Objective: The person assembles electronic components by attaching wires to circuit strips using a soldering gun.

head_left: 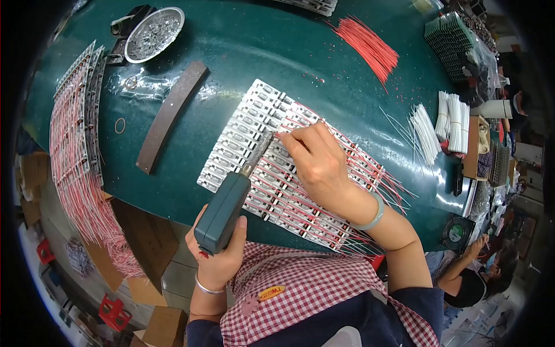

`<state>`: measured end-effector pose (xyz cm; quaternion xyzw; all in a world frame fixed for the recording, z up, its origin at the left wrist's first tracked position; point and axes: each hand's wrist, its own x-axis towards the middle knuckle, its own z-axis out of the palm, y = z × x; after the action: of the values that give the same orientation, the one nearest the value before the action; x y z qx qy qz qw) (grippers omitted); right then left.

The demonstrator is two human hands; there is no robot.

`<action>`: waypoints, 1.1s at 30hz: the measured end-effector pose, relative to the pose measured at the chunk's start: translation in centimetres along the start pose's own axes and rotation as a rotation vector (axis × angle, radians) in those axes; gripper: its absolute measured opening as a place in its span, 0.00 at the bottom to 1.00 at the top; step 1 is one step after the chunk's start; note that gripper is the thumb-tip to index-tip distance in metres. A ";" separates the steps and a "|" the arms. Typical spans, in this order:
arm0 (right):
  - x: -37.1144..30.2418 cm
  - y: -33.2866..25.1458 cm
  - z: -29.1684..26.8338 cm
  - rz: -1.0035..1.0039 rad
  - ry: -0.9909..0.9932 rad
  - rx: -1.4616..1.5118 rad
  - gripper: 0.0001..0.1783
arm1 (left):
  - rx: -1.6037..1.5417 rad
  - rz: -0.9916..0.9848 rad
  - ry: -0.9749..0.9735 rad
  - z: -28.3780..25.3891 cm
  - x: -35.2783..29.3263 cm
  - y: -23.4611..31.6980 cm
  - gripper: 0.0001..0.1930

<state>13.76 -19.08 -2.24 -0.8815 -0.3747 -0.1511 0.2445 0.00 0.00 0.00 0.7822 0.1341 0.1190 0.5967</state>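
My left hand [221, 267] is wrapped around a dark green soldering gun [222, 211]. Its metal tip reaches up to a row on the panel of small white parts [236, 141], which lies tilted on the table before me. Just beside that tip, my right hand [319, 165] pinches the end of a thin red wire [278, 135] over the panel. Rows to the right of the tip carry red and white wires [361, 173] trailing off the panel's right edge. The left-hand rows are without wires. My fingers hide the exact point where tip and wire meet.
Loose red wires [369, 49] lie at the far right, white wires [426, 136] nearer. A metal dish [128, 51] and a brown bar [171, 115] sit to the left. Wired panels [72, 133] hang over the left edge by a cardboard box [147, 231]. Another person [471, 283] works at right.
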 end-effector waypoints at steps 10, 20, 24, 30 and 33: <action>0.2 -0.2 -0.2 -0.018 -0.027 -0.023 0.19 | 0.068 -0.029 -0.034 -0.3 0.1 0.9 0.10; 0.1 -0.4 0.0 -0.003 -0.016 -0.043 0.19 | 0.098 0.022 -0.057 -1.7 -2.1 -1.1 0.23; -0.1 -0.6 0.0 -0.022 0.024 -0.030 0.19 | 0.097 0.025 -0.060 -1.6 -2.1 -0.7 0.22; -0.6 -0.9 0.5 -0.006 0.035 0.019 0.20 | 0.062 0.020 0.063 -0.7 -1.4 -0.5 0.12; -0.6 -1.0 0.5 -0.002 0.029 0.019 0.20 | 0.071 0.022 0.041 -0.8 -1.4 -0.5 0.12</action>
<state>12.66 -18.56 -2.67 -0.8764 -0.3736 -0.1604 0.2582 -1.65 0.33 -0.35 0.8018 0.1417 0.1366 0.5642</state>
